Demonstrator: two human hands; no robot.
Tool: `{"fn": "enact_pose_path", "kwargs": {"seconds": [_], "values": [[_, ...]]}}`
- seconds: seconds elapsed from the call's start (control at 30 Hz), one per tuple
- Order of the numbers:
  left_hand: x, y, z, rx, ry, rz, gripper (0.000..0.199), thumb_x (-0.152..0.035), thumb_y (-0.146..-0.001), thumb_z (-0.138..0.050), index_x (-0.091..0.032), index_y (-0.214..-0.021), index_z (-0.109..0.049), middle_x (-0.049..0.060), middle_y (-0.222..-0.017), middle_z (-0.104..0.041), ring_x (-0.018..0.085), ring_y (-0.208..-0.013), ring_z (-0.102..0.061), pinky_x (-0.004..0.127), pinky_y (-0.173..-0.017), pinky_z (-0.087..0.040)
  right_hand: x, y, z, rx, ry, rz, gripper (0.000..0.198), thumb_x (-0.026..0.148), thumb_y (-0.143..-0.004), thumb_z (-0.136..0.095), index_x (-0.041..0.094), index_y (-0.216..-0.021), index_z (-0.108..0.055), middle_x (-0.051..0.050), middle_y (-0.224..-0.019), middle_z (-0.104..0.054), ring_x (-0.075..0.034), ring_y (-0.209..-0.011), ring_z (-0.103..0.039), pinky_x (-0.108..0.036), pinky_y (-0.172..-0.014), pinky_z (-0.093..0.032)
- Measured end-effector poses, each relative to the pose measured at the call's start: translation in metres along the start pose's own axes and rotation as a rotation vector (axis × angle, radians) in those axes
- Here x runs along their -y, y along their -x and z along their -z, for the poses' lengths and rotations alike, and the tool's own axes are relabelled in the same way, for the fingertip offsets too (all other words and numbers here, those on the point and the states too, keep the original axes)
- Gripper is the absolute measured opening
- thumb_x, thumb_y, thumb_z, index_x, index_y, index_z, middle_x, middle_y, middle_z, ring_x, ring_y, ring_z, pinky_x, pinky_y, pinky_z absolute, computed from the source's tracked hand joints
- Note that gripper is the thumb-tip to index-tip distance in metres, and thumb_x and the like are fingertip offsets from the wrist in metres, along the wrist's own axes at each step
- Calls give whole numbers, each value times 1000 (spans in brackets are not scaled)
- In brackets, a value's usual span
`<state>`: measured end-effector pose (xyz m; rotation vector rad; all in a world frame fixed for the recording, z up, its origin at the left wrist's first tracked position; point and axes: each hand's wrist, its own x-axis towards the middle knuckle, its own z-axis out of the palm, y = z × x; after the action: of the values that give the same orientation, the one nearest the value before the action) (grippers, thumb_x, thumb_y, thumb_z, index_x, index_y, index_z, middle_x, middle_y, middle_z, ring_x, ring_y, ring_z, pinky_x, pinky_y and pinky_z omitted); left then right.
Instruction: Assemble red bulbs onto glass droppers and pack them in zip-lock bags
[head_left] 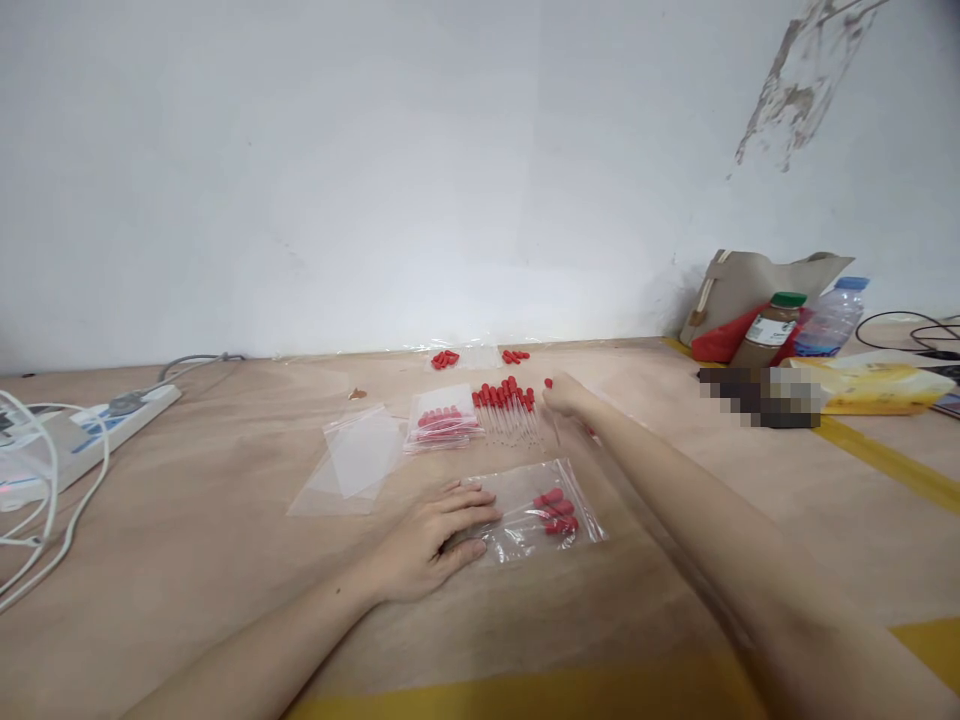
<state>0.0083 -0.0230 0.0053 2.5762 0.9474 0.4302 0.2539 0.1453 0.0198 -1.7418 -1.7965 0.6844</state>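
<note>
My left hand (446, 535) lies flat with its fingers spread over the left end of a clear zip bag (517, 545). Inside that bag are droppers with red bulbs (559, 508), their bulbs toward the right. Farther back, my right hand (568, 398) is closed on a dropper (548, 383); its red bulb pokes out past the fingers and a thin stem shows below. Just left of this hand, several loose droppers (506, 400) lie in a row, bulbs toward the wall. Next to them is a stack of small filled zip bags (441, 425).
Flat transparent bags (360, 455) lie left of the stack. Bags with red bulbs (445, 359) rest by the wall. A power strip (120, 430) with white cables stands at left. At right are a grey bag (750, 290), two bottles (776, 330) and a yellow pack (870, 385).
</note>
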Motion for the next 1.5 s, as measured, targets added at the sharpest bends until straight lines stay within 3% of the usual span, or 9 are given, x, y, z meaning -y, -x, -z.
{"fn": "enact_pose_path", "kwargs": {"seconds": [0.13,0.2,0.3,0.43,0.67,1.0,1.13,1.23,1.5], "values": [[0,0,-1,-25,16,-13,34,-30,-87,-42,-27,-121,-47,3,-127,-46,19,-119,-38,40,-101,-28,-18,41,35,110,-204,-7,14,27,-75,-43,17,-68,-49,7,-43,-25,-5,-34,-23,-18,-33,-20],[0,0,-1,-31,16,-18,34,-30,-86,-42,-27,-120,-47,3,-127,-47,20,-119,-39,40,-101,-29,-29,63,47,209,-630,-19,5,23,-69,-49,18,-71,-48,8,-46,-25,-5,-36,-22,-16,-31,-15],[-1,0,-1,-29,17,-17,34,-30,-87,-42,-27,-120,-47,3,-127,-47,19,-118,-39,40,-101,-29,-43,86,58,114,-1005,-20,11,19,-63,-56,19,-71,-48,6,-52,-34,-5,-40,-28,-15,-29,-17],[0,0,-1,-25,14,-16,34,-32,-87,-41,-28,-120,-48,2,-127,-47,19,-119,-39,39,-101,-28,-54,98,61,-59,-1198,-65,11,18,-63,-58,18,-66,-48,2,-63,-47,-4,-45,-37,-13,-32,-30],[3,1,-2,-14,24,-4,34,-31,-87,-41,-28,-121,-47,2,-128,-45,19,-120,-37,39,-102,-27,-64,113,30,-288,-1046,26,42,21,-60,-64,25,-94,-41,6,-64,-54,-7,-47,-50,-16,-40,-41],[5,1,-4,-15,12,2,34,-31,-87,-40,-28,-120,-47,2,-129,-44,20,-120,-36,40,-100,-29,-58,119,2,-245,-1061,20,36,24,-65,-63,24,-92,-39,6,-65,-54,-8,-51,-54,-21,-48,-47],[5,1,-4,-9,12,7,33,-31,-87,-41,-27,-120,-48,2,-129,-43,20,-120,-36,39,-100,-29,-54,125,-5,-99,-1168,-50,24,27,-68,-61,22,-84,-42,4,-67,-56,-10,-58,-59,-26,-60,-51],[3,2,-4,-27,13,17,35,-30,-87,-42,-27,-121,-45,2,-130,-42,20,-120,-37,38,-99,-31,-50,131,-7,91,-1073,-77,21,24,-67,-63,19,-79,-47,1,-71,-58,-9,-62,-59,-23,-64,-50],[-2,1,-2,-53,4,55,43,-32,-85,-43,-26,-127,-33,5,-125,-46,20,-112,-43,37,-94,-36,-49,136,-3,272,-729,27,31,32,-62,-67,17,-80,-46,6,-55,-52,-5,-42,-47,-14,-35,-33]]}}
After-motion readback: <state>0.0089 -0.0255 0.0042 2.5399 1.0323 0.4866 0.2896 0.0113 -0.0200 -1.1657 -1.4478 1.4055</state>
